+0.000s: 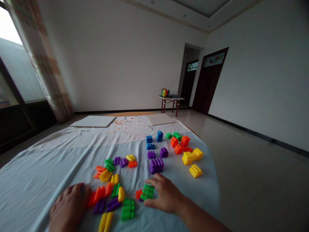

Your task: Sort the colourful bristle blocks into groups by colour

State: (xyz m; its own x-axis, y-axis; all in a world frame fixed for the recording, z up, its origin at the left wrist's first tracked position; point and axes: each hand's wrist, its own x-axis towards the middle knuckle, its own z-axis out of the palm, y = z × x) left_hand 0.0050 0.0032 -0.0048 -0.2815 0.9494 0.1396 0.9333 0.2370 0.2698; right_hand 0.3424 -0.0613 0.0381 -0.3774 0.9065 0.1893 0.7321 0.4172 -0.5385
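Observation:
On the cloth-covered table, my right hand (167, 193) curls around a green ribbed plastic block (147, 192), with thumb on the near side and fingers on the far side. A small red-orange block (138, 194) sits just left of it, partly hidden. My left hand (70, 204) lies palm down at the lower left, its fingers stretched out beside a row of orange blocks (99, 194). Between the hands are loose purple blocks (113, 204), a larger green block (128, 209) and a yellow block (105, 222).
Beyond my right hand stand colour-sorted groups: purple (156, 165), blue (159, 136), orange (185, 141), yellow (195, 170) and green (177, 135). A white board (94, 121) and a beige board (161, 119) lie at the far edge. A small side table (172, 97) stands behind.

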